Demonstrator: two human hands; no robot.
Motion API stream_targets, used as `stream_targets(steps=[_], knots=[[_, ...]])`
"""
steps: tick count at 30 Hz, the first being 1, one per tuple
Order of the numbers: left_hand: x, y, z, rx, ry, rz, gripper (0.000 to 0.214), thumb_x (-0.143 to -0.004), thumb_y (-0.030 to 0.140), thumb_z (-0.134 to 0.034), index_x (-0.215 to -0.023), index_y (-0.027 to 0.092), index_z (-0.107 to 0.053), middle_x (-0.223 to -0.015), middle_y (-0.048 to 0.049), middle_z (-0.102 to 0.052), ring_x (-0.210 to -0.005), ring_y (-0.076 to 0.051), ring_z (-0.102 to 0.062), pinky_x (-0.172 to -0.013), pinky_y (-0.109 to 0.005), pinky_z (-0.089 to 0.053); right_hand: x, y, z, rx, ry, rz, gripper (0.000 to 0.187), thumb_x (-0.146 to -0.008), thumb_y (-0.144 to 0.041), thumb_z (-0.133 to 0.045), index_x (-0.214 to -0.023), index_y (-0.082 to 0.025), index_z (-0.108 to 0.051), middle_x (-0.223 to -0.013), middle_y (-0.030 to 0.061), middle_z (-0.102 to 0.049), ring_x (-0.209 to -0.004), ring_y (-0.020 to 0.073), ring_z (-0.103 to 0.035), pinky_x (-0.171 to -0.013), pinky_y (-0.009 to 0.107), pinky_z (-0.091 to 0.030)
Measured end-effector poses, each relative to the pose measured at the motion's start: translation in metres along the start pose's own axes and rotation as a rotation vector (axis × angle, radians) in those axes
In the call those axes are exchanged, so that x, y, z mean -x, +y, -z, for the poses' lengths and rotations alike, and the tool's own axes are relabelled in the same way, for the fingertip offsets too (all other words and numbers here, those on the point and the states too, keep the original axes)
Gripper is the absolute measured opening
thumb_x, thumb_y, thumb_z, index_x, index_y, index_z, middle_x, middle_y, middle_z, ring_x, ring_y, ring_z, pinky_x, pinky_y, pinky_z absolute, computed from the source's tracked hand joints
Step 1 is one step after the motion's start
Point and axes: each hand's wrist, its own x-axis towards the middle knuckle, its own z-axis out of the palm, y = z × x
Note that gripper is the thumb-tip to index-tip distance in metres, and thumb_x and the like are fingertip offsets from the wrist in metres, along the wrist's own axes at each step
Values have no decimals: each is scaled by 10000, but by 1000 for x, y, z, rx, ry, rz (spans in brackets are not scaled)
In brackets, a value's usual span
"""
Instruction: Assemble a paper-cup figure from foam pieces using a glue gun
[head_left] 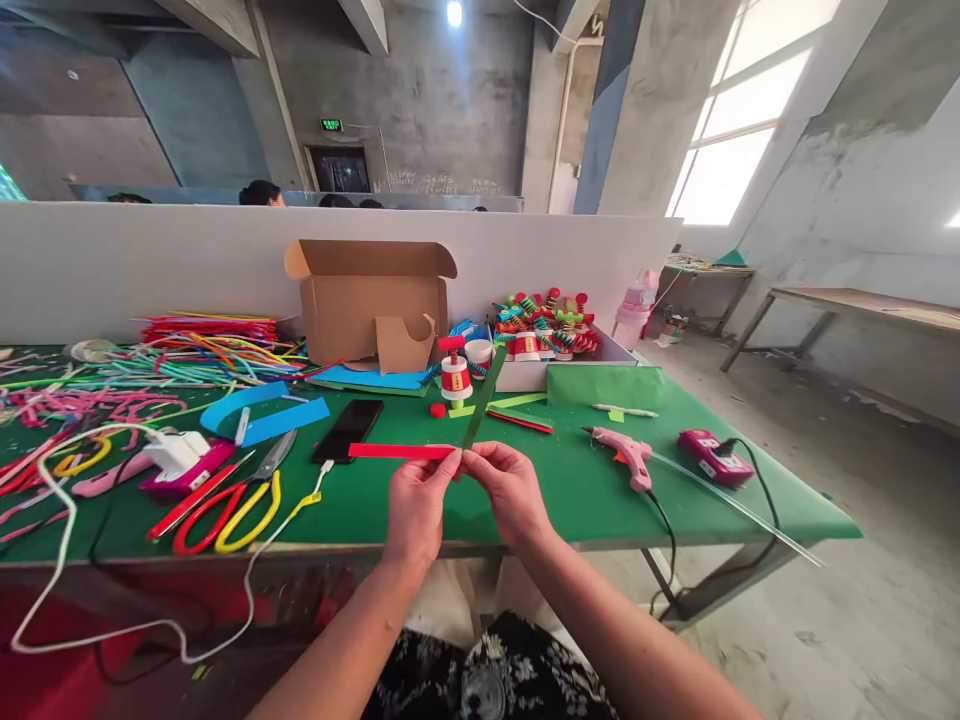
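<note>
My left hand [417,505] pinches the end of a red paper strip [397,451] that sticks out to the left. My right hand [510,490] pinches the lower end of a green paper strip [486,395] that rises away from me. The two strip ends meet between my fingertips, just above the front of the green table [585,490]. Beyond my hands stand a small red-and-white paper cup figure [455,378] and a red ball [438,410].
A pink glue gun [628,455] and pink charger [709,455] lie to the right. A black phone [349,430], scissors [240,500], a white cable [67,540] and pipe cleaners [195,350] lie left. A cardboard box [371,300] and a tray of finished figures [544,330] stand behind.
</note>
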Motion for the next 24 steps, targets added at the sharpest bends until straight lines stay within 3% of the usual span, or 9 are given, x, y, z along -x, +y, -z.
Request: stream_targets(steps=[7,15,20,24], knots=[[44,-7,2,25,86,65,334,-517,410,-864,-629,142,-699,-596,-4,-649,-592,-123,-542,-610,-257,-452,47,3,7,52,9,-54,250,-587,-379,-852,-666,-183,-720,-654,4,-691,-651,140,-591,-721,287,-480],[58,-6,12,-23,82,116,274,-540,362,-843,-661,156,-710,-628,-10,-696,-603,-148,-603,-646,-281,-485,64,11,11,12,41,-102,298,-548,-428,-866,-695,-195,-752,-636,0,-691,-623,143,-591,-710,291,-487],[67,-6,15,-61,74,128,273,-543,382,-828,-625,152,-705,-586,-18,-691,-587,-166,-621,-653,-303,-502,71,20,10,19,21,-129,297,-575,-414,-856,-716,-175,-748,-670,21,-706,-652,156,-617,-726,306,-500],[66,-11,23,-64,59,156,345,-530,436,-839,-640,143,-695,-583,-13,-664,-569,-143,-581,-625,-281,-480,69,21,12,30,62,-142,315,-521,-385,-886,-692,-165,-740,-672,19,-707,-621,133,-603,-688,287,-494]])
